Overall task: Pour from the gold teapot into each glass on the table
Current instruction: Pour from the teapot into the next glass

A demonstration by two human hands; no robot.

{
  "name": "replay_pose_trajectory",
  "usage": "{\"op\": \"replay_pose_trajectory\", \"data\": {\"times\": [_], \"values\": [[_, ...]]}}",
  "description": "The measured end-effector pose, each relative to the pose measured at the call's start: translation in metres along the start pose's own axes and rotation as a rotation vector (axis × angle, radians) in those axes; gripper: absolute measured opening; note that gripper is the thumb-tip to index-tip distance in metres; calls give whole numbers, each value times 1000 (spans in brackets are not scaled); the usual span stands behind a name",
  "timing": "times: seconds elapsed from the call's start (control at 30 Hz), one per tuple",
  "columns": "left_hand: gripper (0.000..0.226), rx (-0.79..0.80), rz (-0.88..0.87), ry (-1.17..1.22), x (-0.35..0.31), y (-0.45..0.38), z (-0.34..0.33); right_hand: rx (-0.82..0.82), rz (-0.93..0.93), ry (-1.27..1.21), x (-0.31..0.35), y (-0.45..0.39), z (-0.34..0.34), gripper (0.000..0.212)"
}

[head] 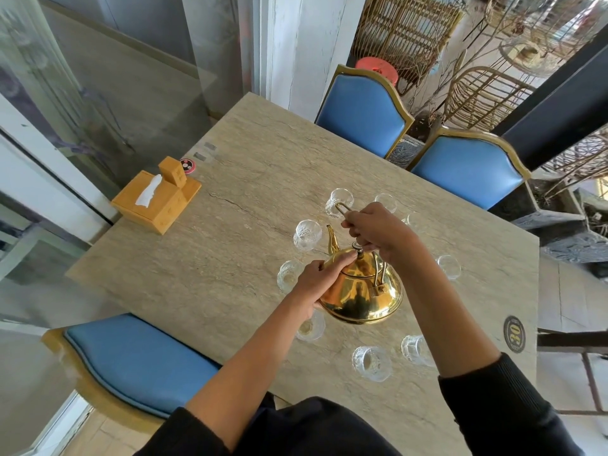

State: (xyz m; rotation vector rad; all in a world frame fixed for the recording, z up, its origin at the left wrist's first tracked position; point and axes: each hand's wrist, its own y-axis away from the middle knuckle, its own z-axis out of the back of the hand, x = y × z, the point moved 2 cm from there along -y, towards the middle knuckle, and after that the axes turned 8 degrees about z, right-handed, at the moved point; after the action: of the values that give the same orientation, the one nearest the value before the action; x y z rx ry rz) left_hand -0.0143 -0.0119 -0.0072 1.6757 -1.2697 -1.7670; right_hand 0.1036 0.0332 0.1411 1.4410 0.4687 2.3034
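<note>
Black sleeves (503,419) are reaching out from the bottom edge over the stone table (237,258). The right hand (375,230) is clenching the wire handle (343,209) of the gold teapot (362,297), which is hanging in the air above the table's middle — spout (332,240) pointing away toward a glass (307,235). The left hand (320,279) is pressing against the pot's side and lid, fingers curled on it. More glasses are ringing the pot — one near (371,363), one far (339,202).
</note>
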Motion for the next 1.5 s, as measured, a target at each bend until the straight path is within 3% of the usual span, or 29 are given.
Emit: {"op": "replay_pose_trajectory", "data": {"times": [0.13,0.27,0.43,0.63,1.27,1.5], "values": [[137,4,4,-4,1,-1,2,1,4,3,1,2,-1,22],[121,15,-4,-9,1,1,1,-2,4,-4,1,3,-2,23],[129,10,3,-21,2,1,0,-6,2,0,2,5,-1,25],[116,2,2,-7,1,5,0,-1,4,0,3,7,-1,28],[129,12,-3,-12,-2,9,2,-10,11,24,10,12,0,25],[122,21,-25,-27,-4,13,4,-19,10,8,11,12,-2,23]]}}
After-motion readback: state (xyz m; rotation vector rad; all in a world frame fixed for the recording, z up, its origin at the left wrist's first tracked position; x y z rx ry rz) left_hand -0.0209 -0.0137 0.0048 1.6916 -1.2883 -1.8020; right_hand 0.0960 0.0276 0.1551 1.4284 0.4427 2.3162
